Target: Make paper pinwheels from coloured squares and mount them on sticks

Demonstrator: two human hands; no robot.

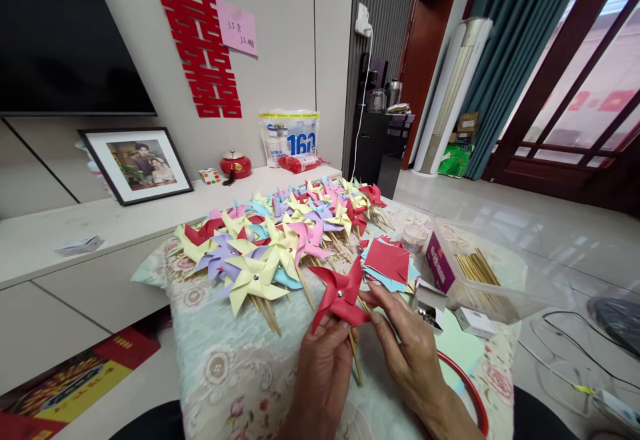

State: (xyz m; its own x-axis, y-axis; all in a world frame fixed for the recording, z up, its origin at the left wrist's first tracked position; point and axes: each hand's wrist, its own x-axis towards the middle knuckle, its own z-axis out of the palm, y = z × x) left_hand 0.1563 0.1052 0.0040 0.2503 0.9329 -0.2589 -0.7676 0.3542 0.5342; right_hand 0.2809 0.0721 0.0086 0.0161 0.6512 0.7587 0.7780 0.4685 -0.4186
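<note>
A red paper pinwheel (345,305) with a metal pin at its centre and a wooden stick is held upright over the near part of the table. My left hand (325,353) is closed around it from below, thumb on a lower blade. At the right-hand blade, the thumb and fingertips of my right hand (407,340) pinch the paper edge. Just left of it, a pale yellow pinwheel (257,280) tops a big heap of pinwheels (300,217) in yellow, pink, purple, blue and red. Behind my right hand lies a stack of coloured paper squares (387,260).
On the right stand a clear plastic box (500,303) with wooden sticks (477,268), a small open box of metal pins (429,307) and a white box (475,323). A red ring-shaped handle (473,387) lies by my right wrist. Behind the table runs a white cabinet (120,227).
</note>
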